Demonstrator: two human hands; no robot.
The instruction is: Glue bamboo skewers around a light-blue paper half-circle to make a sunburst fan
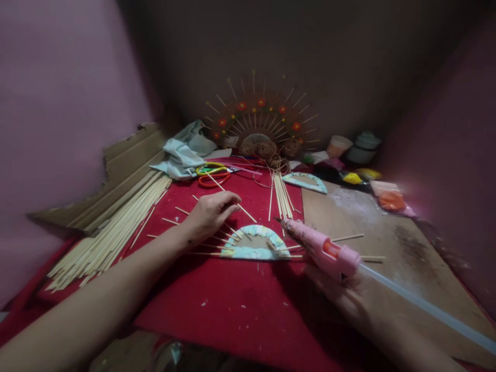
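1. Left hand (211,213) is closed on a thin stick (232,199) above the red mat (232,305).
2. Right hand (349,297) is wrapped around a pink glue gun (320,245), nozzle pointed at the half-round paper piece (256,244) lying between the hands.
3. Cups (339,145) are seen at the back; their contents cannot be told.

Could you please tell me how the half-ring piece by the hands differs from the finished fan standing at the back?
The half-ring piece lies flat on the red cloth; the finished fan stands upright. The piece has few sticks; the fan has many, tipped with beads, plus red flowers. Both are half-round with radiating sticks.
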